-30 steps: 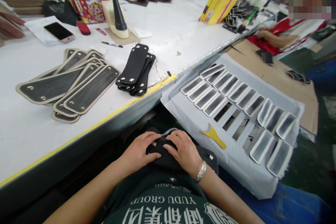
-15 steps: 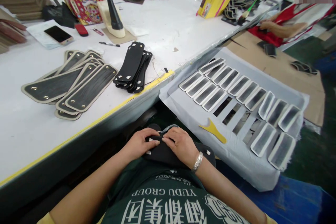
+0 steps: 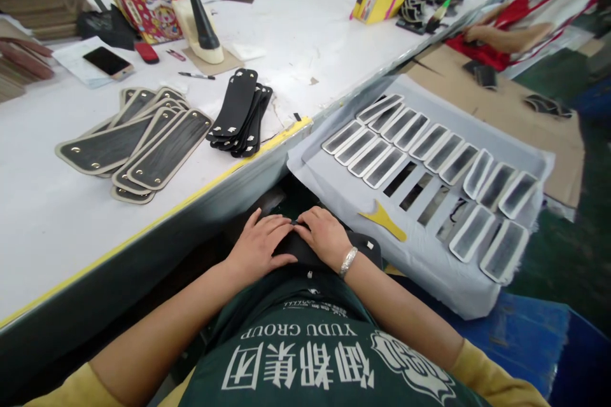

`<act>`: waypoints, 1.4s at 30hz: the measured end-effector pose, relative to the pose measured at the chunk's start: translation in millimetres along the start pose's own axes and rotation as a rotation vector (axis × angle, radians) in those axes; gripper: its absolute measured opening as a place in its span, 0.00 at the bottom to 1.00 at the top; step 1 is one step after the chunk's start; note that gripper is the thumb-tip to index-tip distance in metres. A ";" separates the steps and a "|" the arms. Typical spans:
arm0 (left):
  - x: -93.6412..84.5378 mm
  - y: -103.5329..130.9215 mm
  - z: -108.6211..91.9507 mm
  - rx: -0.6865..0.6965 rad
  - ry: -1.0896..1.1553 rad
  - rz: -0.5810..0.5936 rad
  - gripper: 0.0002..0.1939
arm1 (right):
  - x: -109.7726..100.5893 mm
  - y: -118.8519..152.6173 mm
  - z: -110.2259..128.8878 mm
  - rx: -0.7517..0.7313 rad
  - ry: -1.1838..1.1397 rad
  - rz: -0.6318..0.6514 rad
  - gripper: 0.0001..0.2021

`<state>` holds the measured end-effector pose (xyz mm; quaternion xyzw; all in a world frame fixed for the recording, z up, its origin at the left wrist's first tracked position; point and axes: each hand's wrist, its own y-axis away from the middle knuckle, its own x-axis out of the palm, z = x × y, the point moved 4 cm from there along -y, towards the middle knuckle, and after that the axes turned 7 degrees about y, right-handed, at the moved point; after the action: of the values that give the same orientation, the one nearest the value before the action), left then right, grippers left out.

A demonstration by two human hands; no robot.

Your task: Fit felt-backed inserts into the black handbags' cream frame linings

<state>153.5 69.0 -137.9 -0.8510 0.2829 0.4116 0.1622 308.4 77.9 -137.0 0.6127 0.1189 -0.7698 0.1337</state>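
Observation:
A black strap-like panel (image 3: pixel 305 251) with rounded ends and small white tabs lies across my lap, partly covered by both hands. My left hand (image 3: pixel 262 241) rests on its left part, fingers stretched out and thumb spread away from them. My right hand (image 3: pixel 324 235) is closed on the panel's far edge, thumb and index pressed together near the middle. The fingertips of both hands almost meet there. A silver bracelet (image 3: pixel 348 261) circles my right wrist. What lies under the fingers is hidden.
Black panels (image 3: pixel 236 108) and grey-bordered panels with eyelets (image 3: pixel 165 149) are piled on the white table (image 3: pixel 296 70). To the right, a cloth-covered board (image 3: pixel 344 203) carries rows of pale-edged strips and a yellow forked tool (image 3: pixel 384 219). A co-worker's arm (image 3: pixel 515 38) shows beyond.
My left thumb has moved away from the right thumb, and the left fingers have spread. Both hands have shifted slightly away from my body. A loose strip end at the panel's edge no longer shows.

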 end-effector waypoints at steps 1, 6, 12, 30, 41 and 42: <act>2.3 1.9 -1.3 0.017 -0.034 0.000 0.29 | -1.5 0.9 -0.3 0.010 0.025 0.005 0.11; 4.8 1.6 -2.9 0.040 -0.173 -0.031 0.22 | -24.3 26.9 -13.8 0.086 0.137 -0.001 0.20; 14.2 0.0 -29.9 0.275 -0.305 -0.076 0.17 | -41.0 88.5 -54.9 0.188 0.043 -0.082 0.24; 68.8 -53.5 -95.9 0.363 -0.148 -0.023 0.18 | 0.8 135.7 -119.1 0.648 -1.077 -0.100 0.16; 69.7 -56.7 -92.4 0.399 -0.179 0.002 0.20 | -2.8 132.2 -124.0 0.640 -0.970 -0.106 0.13; 69.4 -56.5 -90.8 0.405 -0.188 0.009 0.20 | -5.6 131.9 -123.1 0.632 -0.919 -0.134 0.13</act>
<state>278.4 43.1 -135.2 -0.7578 0.3470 0.4247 0.3536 468.2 -2.6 -161.2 0.2158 -0.1495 -0.9625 -0.0676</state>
